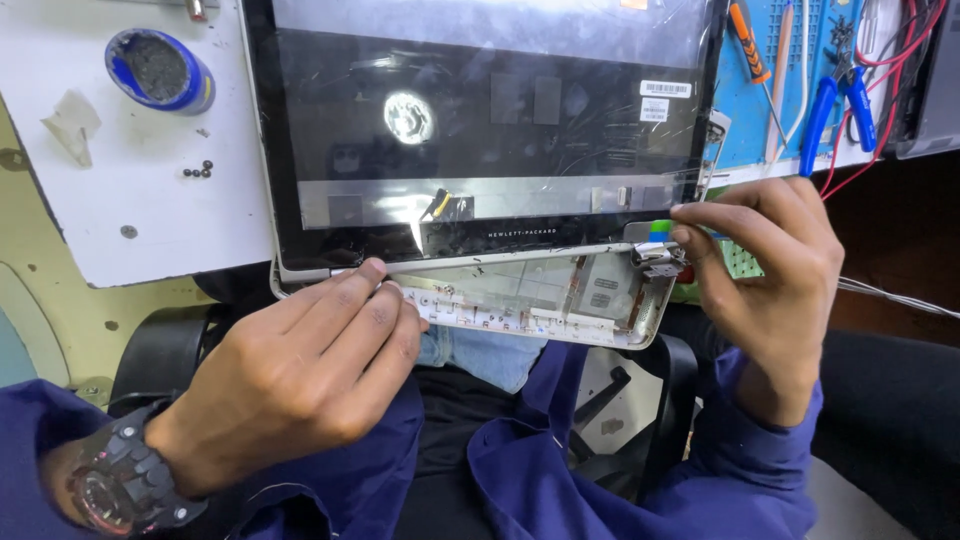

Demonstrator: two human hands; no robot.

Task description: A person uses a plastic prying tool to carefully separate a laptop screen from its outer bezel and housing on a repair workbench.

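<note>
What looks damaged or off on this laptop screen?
The laptop screen shows scratches and a loose, wrinkled film. Its lower bezel strip is pulled away, exposing the metal hinge at the right hand. Loose screws lie on the white board.

The person wears a loose work jacket of deep blue cloth, its sleeves (40, 440) creased and bunched in soft folds at both forearms, the cuffs ending just short of the wrists. The left hand (300, 370) and the right hand (770, 260) are bare, without gloves or rings. On the left wrist sits a chunky black wristwatch (120, 485) with a ridged plastic case and a dark round dial with reddish tints. Light blue jeans (480, 355) show at the lap.
</note>
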